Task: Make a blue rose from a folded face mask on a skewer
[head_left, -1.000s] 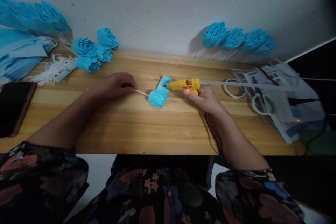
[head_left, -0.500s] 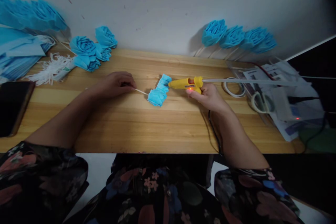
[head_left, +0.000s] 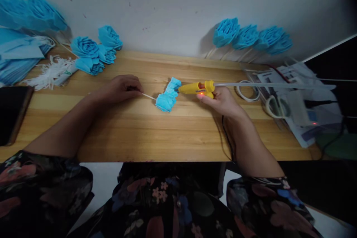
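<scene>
A thin pale stick (head_left: 148,96) is pinched in the fingers of my left hand (head_left: 126,88). At the stick's far end sits a partly wrapped blue flower (head_left: 166,101), with a loose strip trailing up and away from it. My right hand (head_left: 223,101) is wrapped round a yellow glue gun (head_left: 195,88) with a glowing red light. The gun's nozzle is at the blue strip; whether it touches is hard to tell. A long clear glue stick (head_left: 267,86) juts from the gun's back.
Finished blue flowers (head_left: 227,32) lean on the wall at right, others (head_left: 86,47) lie at left. Blue masks (head_left: 19,55), white cords (head_left: 51,72) and a phone (head_left: 13,113) are at left. Tape (head_left: 248,91), scissors (head_left: 277,107) and a power strip (head_left: 302,113) lie at right.
The whole view has shifted slightly. Both hands, the glue gun and the blue flower keep nearly the same places relative to one another.
</scene>
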Available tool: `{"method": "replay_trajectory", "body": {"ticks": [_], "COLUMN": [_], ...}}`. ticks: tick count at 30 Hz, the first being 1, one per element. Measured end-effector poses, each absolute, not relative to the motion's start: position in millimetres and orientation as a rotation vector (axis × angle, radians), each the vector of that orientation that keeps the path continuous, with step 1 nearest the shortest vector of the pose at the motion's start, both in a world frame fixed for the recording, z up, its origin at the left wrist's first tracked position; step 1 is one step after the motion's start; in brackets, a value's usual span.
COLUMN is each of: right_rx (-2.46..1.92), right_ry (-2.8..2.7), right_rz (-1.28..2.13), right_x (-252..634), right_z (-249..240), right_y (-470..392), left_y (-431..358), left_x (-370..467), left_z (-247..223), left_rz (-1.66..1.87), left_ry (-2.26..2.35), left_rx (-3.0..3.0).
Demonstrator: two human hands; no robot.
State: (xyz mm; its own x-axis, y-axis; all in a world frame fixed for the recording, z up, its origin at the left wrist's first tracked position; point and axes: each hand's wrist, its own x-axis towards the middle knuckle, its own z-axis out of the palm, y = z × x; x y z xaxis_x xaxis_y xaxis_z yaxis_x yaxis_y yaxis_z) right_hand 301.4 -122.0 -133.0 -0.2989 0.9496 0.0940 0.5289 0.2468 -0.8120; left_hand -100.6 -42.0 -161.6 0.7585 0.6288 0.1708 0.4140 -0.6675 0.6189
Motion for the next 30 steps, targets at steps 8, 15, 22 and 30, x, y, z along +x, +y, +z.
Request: {"method": "replay_trajectory", "body": {"ticks": [8, 15, 22, 30], "right_rx": [-1.321, -1.343, -1.372, -1.357], "right_ry": [-1.937, -1.927, -1.926, -1.943], "right_rz": [0.952, 0.997, 0.999, 1.013], "right_x": [305.6, 304.9, 305.5, 307.1], "right_z": [-133.9, -131.9, -134.0, -132.3], "right_y": [-120.2, -121.1, -121.3, -121.1], "left_y": [-41.7, -41.9, -41.7, -41.1], "left_x": [-100.8, -101.6, -100.9, -102.1], "left_z": [-159.8, -159.1, -158.8, -158.6], "left_rz": [0.482, 0.456, 0.474, 0.458], "left_ry": [0.780, 0.822, 0.812, 0.804], "left_rx": [2.393, 2.373, 2.379, 2.376]}}
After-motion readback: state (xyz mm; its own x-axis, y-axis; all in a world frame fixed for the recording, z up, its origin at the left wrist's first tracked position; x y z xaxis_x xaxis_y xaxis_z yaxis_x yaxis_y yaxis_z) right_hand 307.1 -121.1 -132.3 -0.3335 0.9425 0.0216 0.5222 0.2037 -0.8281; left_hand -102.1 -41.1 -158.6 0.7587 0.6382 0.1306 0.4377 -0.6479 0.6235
